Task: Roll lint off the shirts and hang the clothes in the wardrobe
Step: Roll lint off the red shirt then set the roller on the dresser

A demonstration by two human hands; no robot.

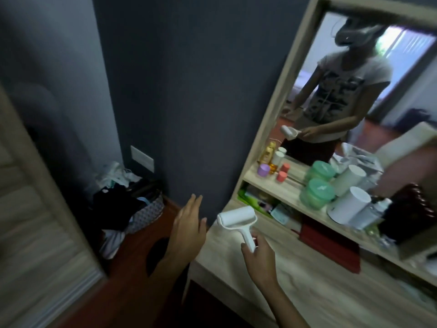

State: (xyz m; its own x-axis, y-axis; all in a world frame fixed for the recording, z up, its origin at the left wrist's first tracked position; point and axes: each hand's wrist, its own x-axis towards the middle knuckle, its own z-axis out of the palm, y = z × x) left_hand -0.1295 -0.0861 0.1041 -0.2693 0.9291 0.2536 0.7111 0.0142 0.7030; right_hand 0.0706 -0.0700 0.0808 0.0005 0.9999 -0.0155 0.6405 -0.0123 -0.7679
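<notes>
My right hand [259, 254] grips the handle of a white lint roller [237, 217], held upright just above the left end of a light wooden dressing table [295, 287]. My left hand [189, 224] hovers to the roller's left with fingers spread and nothing in it, past the table's edge. A pale wooden wardrobe door [35, 221] runs along the left side. A basket of dark and light clothes [132, 200] sits on the floor in the corner by the dark wall. No shirt lies on the table.
A framed mirror [354, 91] leans on the table's shelf and reflects a person holding the roller. Jars, bottles and white cylinders [331, 185] crowd the shelf. A red book [331, 242] lies under it. The floor [142, 268] is red-brown wood.
</notes>
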